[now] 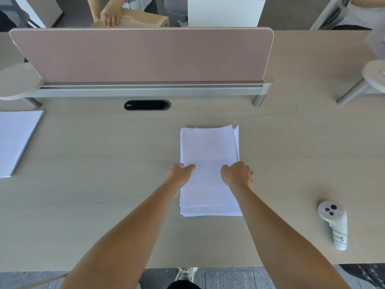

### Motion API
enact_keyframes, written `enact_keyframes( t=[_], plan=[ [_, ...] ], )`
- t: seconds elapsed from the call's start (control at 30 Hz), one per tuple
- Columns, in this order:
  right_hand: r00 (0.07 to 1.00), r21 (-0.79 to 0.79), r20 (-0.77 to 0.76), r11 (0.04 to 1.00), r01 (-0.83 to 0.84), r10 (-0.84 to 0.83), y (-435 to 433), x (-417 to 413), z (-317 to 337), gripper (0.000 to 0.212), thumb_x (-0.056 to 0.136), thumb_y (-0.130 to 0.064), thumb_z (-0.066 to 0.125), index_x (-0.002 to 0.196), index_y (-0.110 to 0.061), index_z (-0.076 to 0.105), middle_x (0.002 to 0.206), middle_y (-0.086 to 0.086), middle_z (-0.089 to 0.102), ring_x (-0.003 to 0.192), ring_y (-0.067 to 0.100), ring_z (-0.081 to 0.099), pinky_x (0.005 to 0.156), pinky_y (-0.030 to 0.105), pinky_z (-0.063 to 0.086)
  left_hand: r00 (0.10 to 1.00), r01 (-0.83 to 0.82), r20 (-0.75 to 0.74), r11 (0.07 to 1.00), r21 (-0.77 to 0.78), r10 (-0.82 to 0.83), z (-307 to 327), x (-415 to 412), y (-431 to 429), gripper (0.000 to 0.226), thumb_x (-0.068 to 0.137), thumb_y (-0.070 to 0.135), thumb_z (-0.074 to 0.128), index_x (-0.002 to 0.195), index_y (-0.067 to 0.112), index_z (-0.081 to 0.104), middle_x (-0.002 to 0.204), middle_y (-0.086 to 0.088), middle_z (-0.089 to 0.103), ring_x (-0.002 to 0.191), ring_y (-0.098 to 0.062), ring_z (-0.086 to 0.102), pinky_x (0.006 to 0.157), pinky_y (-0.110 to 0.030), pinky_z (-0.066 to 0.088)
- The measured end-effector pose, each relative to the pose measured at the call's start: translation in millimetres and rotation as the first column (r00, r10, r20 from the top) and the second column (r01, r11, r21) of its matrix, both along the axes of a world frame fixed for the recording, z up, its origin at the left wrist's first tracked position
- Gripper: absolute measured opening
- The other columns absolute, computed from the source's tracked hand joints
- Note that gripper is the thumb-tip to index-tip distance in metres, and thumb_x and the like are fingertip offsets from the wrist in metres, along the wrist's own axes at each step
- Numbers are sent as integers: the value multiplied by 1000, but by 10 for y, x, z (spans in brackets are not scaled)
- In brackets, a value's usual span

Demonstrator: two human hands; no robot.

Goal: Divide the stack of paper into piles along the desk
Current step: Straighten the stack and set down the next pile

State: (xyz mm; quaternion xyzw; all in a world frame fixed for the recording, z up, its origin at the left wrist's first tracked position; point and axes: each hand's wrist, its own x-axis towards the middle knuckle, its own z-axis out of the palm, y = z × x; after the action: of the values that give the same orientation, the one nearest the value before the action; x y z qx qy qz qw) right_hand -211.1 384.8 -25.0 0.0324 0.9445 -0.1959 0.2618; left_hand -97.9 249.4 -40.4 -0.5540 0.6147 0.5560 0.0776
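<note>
Nearest us, a shoe [186,274] shows below the edge of the desk [104,184]. Our two forearms run out over it to the stack [208,147], which lies in the middle, long side pointing away, its sheets a little fanned at the near and far ends.

Our left hand [180,173] pinches the stack's left edge about halfway along, thumb laid on the top sheet, the other fingers hidden at the side. Our right hand [237,174] is curled over the right edge opposite, thumb on top, knuckles outside the paper. So both hands are clamped on paper, one on each long edge; we cannot tell how many sheets lie between thumb and fingers. We judge that this two-sided hold is meant to lift off a portion level, without the sheets sliding or drooping.

To the right, well apart, a controller [333,222] lies on its side, out of the way. Far left, a pile [14,140] already sits at the desk's end. We take it that one share is laid out and the ground between is for further piles.

Beyond come a slot [147,105] in the desk, then the divider [143,55], and behind it someone's hand [110,16] on a box [143,19].
</note>
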Motion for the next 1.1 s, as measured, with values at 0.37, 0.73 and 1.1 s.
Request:
enact_keyframes(
  t=[0.37,0.73,1.1],
  plan=[
    [961,-322,224,918,230,-162,-97,-150,12,11,84,-20,53,81,-11,46,80,4,46,62,21,41,56,25,32,999,-31,-14,999,37,31,-6,-10,-76,66,84,46,62,141,15,49,132,-7,56,119,-28,55,104,-42,47],
    [962,-465,263,863,199,-80,146,-268,219,20,86,0,48,91,-12,64,75,6,53,61,20,42,55,26,32,998,56,-39,997,44,-54,80,59,-186,49,74,54,65,93,9,68,92,-9,71,82,-26,68,80,-32,55],
    [964,-757,241,644,113,114,-353,171,896,6,95,-21,63,92,-22,68,65,-12,62,49,-1,55,51,13,40,884,-170,-396,960,221,248,899,523,-808,46,83,44,73,116,14,62,107,-4,73,91,-24,72,68,-36,58]
  ],
)
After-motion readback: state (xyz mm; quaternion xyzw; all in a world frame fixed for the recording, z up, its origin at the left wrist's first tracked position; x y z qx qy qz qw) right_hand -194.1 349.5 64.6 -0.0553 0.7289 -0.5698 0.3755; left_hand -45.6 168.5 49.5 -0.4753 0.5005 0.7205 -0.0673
